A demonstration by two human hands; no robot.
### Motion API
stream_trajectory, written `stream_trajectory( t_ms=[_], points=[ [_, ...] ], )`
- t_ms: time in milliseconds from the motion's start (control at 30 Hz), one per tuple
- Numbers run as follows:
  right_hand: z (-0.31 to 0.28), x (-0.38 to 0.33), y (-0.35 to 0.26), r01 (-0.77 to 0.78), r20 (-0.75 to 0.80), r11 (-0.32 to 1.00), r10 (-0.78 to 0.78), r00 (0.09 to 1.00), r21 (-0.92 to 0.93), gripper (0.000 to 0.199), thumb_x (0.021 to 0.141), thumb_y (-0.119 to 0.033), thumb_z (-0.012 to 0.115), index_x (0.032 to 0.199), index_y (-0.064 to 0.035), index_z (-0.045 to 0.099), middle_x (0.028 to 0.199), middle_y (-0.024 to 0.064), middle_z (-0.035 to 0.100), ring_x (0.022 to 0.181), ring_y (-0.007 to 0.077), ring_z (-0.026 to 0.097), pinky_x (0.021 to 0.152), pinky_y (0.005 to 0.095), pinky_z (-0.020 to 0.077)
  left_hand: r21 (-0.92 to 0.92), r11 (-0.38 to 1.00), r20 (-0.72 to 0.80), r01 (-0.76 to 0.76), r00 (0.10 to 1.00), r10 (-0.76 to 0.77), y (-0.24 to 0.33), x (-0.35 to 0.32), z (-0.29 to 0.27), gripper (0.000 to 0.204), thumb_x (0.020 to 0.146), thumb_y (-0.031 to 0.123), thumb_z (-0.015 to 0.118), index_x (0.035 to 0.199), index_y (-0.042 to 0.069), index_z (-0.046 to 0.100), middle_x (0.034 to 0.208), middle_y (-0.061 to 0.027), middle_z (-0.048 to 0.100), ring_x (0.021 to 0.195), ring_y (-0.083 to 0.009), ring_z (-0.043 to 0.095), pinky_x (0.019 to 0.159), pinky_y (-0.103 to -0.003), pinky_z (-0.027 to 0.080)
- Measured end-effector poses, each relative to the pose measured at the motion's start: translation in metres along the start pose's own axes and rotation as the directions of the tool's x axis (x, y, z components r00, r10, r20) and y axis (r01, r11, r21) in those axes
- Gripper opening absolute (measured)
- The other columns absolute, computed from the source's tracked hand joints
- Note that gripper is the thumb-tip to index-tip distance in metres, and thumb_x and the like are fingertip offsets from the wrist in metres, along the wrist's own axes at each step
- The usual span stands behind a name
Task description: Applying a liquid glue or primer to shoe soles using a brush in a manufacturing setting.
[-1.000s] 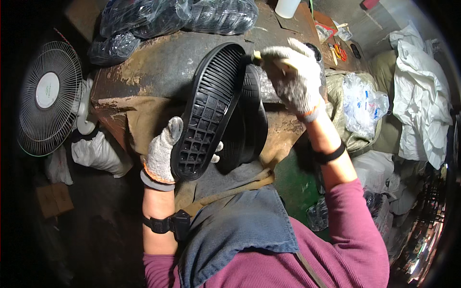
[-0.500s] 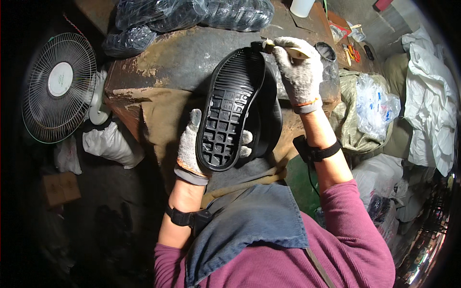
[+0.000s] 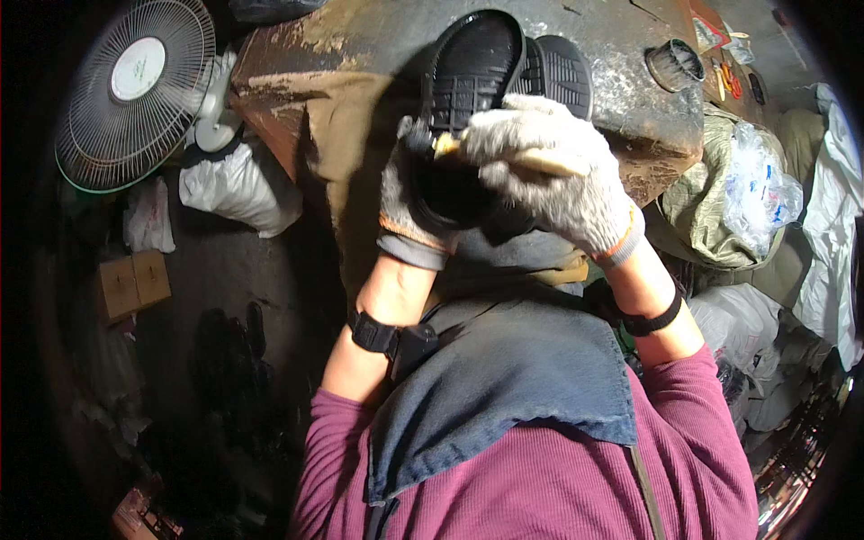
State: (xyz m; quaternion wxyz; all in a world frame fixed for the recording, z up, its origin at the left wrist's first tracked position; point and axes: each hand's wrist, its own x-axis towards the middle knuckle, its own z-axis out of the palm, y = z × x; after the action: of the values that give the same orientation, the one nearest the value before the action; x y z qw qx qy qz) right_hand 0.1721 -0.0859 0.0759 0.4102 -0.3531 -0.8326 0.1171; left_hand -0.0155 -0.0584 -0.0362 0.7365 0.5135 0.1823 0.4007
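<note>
At the far left stands a fan, with a white bag just below it; next comes the left hand, gloved and closed around the left side of a black shoe sole, its underneath fingers hidden; the sole lies face up over the near part of the table, toe pointing away; a short brush crosses it, dark bristles at the sole's left edge, though whether they touch cannot be told; the right hand is folded firmly around the brush handle; careful work here likely wants light, even strokes along the rim, the left thumb clear of the bristles; farther right, a second sole sits just behind the first, then a round tin.
</note>
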Motion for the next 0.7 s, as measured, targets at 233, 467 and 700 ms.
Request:
stream_trajectory(
  t_ms=[233, 467, 700],
  points=[
    [-0.010, -0.050, -0.022, -0.017, 0.108, 1.000, 0.014, 0.994, 0.022, 0.025, 0.077, -0.007, 0.080, 0.101, -0.0109, 0.074, 0.110, 0.0073, 0.075, 0.105, 0.0285, 0.071, 0.101, 0.0460, 0.0521, -0.781, 0.592, 0.223, 0.197, 0.974, -0.029, 0.039, 0.009, -0.027, 0.080, 0.100, 0.057, 0.053, 0.151, -0.005, 0.041, 0.142, -0.0312, 0.055, 0.125, -0.0478, 0.059, 0.106, -0.060, 0.050],
    [-0.005, -0.029, -0.032, -0.572, 0.097, 0.730, 0.583, 0.807, 0.373, 0.023, 0.092, -0.016, 0.075, 0.113, -0.0060, 0.073, 0.104, 0.0075, 0.075, 0.092, 0.0177, 0.073, 0.083, 0.0308, 0.0562, -0.531, 0.846, -0.159, 0.039, 0.977, -0.145, 0.065, 0.006, -0.035, 0.073, 0.100, 0.044, 0.061, 0.145, -0.011, 0.045, 0.137, -0.0317, 0.059, 0.120, -0.0427, 0.065, 0.104, -0.050, 0.055],
    [0.008, -0.019, -0.021, -0.643, 0.163, 0.766, 0.635, 0.755, -0.007, 0.044, 0.082, -0.006, 0.063, 0.124, 0.0002, 0.070, 0.116, 0.0135, 0.075, 0.106, 0.0225, 0.071, 0.097, 0.0337, 0.0533, 0.987, -0.020, 0.157, -0.160, 0.927, 0.340, 0.084, -0.035, -0.015, 0.013, 0.090, 0.013, 0.067, 0.100, 0.008, 0.074, 0.096, -0.0145, 0.071, 0.091, -0.0304, 0.070, 0.079, -0.039, 0.057]
  ],
)
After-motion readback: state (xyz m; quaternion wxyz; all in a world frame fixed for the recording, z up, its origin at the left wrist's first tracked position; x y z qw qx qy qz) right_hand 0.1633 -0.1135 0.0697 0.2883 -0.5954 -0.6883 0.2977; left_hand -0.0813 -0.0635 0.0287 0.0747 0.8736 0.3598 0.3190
